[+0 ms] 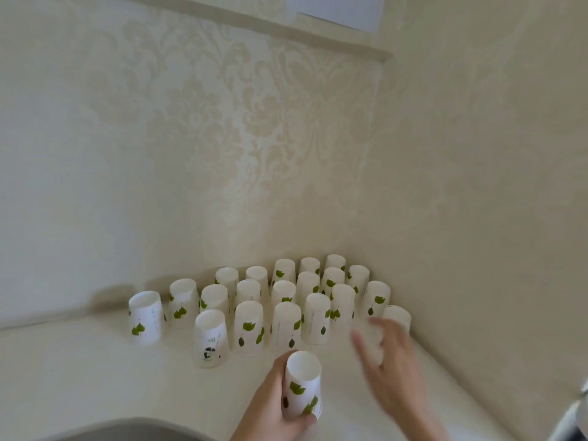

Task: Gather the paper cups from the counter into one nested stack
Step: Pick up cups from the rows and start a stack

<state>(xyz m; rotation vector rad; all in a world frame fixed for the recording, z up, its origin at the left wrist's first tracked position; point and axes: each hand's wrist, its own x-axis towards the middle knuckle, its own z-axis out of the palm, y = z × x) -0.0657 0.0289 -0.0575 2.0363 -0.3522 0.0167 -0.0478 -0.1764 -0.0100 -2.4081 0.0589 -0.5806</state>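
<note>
The left hand point(270, 405) is wrapped around one white paper cup with green leaves point(302, 385). The cup is upside down, with its flat bottom pointing up, just above the pale cream bench point(95, 370). The fingers are curled snug around its side.

The right hand point(386, 354) is blurry. Its fingers are spread and seem to be closing on another upside-down white cup point(370, 340) at the right end of the group. I cannot tell if it has a real hold on that cup yet.

The rest of the upside-down leafy paper cups point(286, 324) stand on the bench in rows, pushed back into the corner of the patterned cream wall point(254, 138). They are in front of both hands, farther away. Each cup stands straight up and down, wide mouth on the bench. I count about twenty-two standing, plus the one in the left hand, though the back ones are small and hard to count. One front cup with a little panda picture point(211, 338) is closest to the left hand. The right hand is nearer to the right-side cups.

I think the next job is to drop one cup straight down over another so they fit together. The cups must line up, both standing tall, or they will bump and tip.
</note>
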